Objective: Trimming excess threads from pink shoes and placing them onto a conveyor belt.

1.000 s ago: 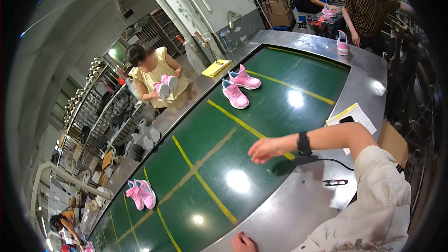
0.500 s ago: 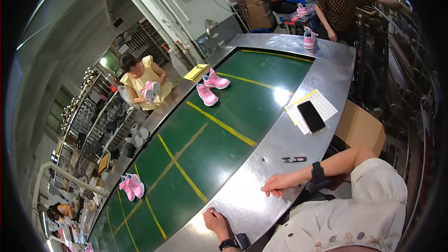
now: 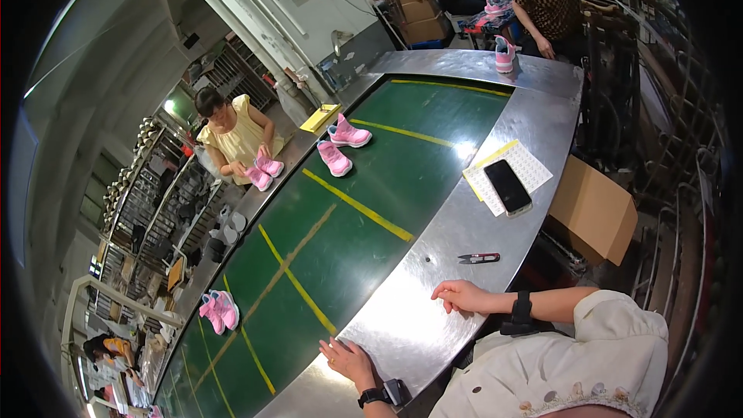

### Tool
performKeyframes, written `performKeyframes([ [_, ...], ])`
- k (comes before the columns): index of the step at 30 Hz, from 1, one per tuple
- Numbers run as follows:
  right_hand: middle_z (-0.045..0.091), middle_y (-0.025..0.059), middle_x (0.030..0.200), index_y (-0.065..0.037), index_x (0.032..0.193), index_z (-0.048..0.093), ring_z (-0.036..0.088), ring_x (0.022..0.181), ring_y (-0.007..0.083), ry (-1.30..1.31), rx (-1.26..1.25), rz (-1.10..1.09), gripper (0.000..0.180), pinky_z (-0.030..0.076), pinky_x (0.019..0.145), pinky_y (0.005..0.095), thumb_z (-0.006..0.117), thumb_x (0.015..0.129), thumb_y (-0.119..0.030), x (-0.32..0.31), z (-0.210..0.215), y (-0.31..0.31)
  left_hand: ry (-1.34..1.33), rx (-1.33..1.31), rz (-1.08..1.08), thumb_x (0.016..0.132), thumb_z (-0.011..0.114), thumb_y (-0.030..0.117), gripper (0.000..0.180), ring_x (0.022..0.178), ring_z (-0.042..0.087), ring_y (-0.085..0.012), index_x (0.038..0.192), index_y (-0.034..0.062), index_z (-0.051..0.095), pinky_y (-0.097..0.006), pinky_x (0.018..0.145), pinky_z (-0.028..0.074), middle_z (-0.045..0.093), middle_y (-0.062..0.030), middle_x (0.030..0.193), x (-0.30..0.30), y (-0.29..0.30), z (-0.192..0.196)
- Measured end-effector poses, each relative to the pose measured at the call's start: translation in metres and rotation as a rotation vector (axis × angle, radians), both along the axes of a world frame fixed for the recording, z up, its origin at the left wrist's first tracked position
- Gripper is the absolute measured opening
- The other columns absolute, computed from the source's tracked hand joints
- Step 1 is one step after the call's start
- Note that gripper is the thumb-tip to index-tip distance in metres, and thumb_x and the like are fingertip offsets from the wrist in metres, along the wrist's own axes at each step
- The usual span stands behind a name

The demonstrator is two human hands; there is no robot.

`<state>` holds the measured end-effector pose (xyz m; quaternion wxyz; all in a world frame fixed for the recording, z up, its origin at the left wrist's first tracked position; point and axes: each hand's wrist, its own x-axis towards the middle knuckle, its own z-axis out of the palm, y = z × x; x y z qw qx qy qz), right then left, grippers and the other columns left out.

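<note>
My left hand (image 3: 348, 360) rests on the metal rim (image 3: 414, 306) of the conveyor table, fingers spread and holding nothing. To its right, my right hand (image 3: 462, 296) lies on the same rim with loosely bent fingers and nothing visible in them. A small pair of thread snips (image 3: 479, 258) lies just beyond my right hand. Farther along the rim, a black phone (image 3: 508, 186) sits on a printed white and yellow sheet (image 3: 534, 169). On the green belt (image 3: 371, 201) stand a pair of pink shoes (image 3: 335, 159) toward the far end and another pink pair (image 3: 219, 312) at the left.
Across the belt, a person in yellow (image 3: 236, 135) handles pink shoes (image 3: 264, 173) on the opposite rim. A single pink shoe (image 3: 505, 55) stands at the far corner, near a person in a patterned shirt (image 3: 553, 0). A cardboard box (image 3: 592, 209) is beside the table at the right.
My left hand has shifted slightly left and its fingers have spread. My right hand has moved slightly. The person across has lowered the shoes onto the rim. The view has shifted slightly.
</note>
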<state>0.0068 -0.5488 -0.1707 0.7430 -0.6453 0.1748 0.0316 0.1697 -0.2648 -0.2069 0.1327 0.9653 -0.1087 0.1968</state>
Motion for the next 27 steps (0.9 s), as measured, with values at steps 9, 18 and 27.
performKeyframes([
  [9,0.066,0.0044,0.089,-0.014,0.097,0.064,0.062,0.082,0.0232,-0.404,-0.876,0.232,0.018,0.048,0.071,0.0344,0.052,0.084,-0.020,-0.005,-0.031,0.006,0.003,-0.068,-0.042,0.086,0.055,0.021,0.047,0.128,0.033,-0.0378,0.125,-0.0036,0.044,-0.045,0.103,0.030,0.032,-0.0245,0.139,0.004,-0.008,0.003],
  [18,0.064,0.0034,0.077,-0.015,0.093,0.065,0.061,0.071,0.0222,-0.416,-0.635,0.074,0.014,0.048,0.064,0.0349,0.056,0.082,-0.018,-0.005,-0.032,0.001,-0.077,-0.329,-0.166,0.090,0.050,0.019,0.039,0.121,0.041,-0.0330,0.121,-0.0050,0.046,-0.041,0.099,0.034,0.042,-0.0218,0.130,-0.023,0.014,0.005],
  [27,0.065,0.0032,0.081,-0.013,0.098,0.064,0.061,0.073,0.0161,-0.255,-0.359,0.260,0.017,0.046,0.068,0.0318,0.056,0.084,-0.019,0.012,-0.017,-0.009,0.471,-0.088,-0.353,0.092,0.048,0.032,0.046,0.111,0.052,-0.0322,0.117,-0.0069,0.050,-0.037,0.091,0.041,0.056,-0.0239,0.112,-0.045,0.026,0.054],
])
